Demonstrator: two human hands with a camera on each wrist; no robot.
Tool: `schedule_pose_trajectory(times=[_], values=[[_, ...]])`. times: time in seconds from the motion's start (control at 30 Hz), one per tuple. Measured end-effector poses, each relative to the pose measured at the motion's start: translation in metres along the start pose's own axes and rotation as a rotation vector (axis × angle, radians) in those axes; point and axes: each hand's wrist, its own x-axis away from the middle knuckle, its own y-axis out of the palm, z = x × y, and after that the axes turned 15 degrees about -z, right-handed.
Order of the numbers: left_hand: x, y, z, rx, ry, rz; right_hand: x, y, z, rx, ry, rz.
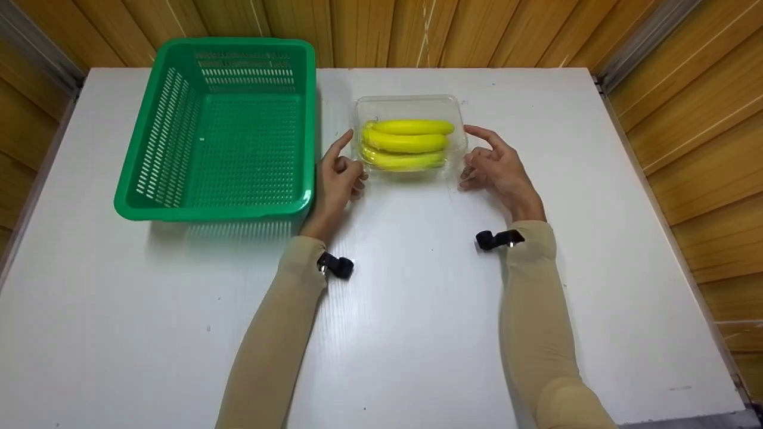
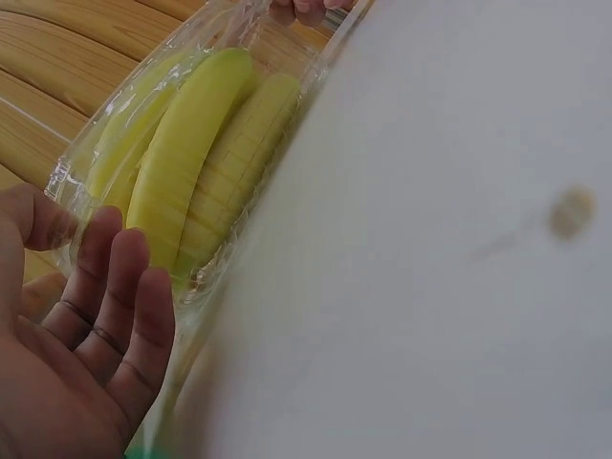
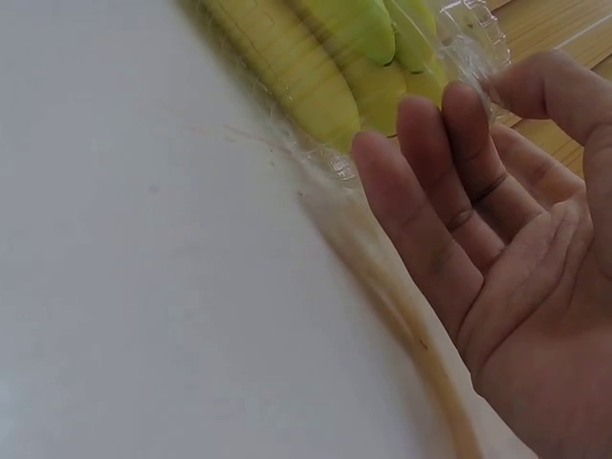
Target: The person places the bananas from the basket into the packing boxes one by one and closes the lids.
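Observation:
A clear plastic box (image 1: 410,107) lies at the far middle of the white table, with a bunch of yellow bananas (image 1: 411,143) inside. At its left side, my left hand (image 1: 338,179) pinches the box's edge between thumb and fingers, the index finger stretched along the side. My right hand (image 1: 498,170) pinches the opposite edge in a similar way. From the left wrist, the fingertips (image 2: 153,287) show close against the plastic near the banana ends. Seen from the right wrist, the thumb (image 3: 545,86) meets the shiny rim; its exact contact is partly hidden.
A green plastic basket (image 1: 214,215) with slotted walls stands left of the box, close beside the left hand. Behind the white table (image 1: 417,310) runs a wood-patterned wall (image 1: 411,30), and another wall (image 1: 703,149) rises on the right.

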Motion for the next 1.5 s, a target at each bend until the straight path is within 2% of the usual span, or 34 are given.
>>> schedule_pose_trajectory(times=[0.57,0.87,1.5], values=[[-0.0006,0.0012,0.0,0.016,-0.001,0.012,-0.0001,-0.0004,-0.0009,0.054,0.02,0.011],[-0.0013,0.0002,-0.0001,0.013,0.013,-0.003,0.0006,-0.0007,-0.001,0.012,0.007,-0.003],[-0.0002,0.0002,0.003,-0.014,-0.013,-0.004,0.0,-0.0009,-0.0013,0.024,0.021,0.011]])
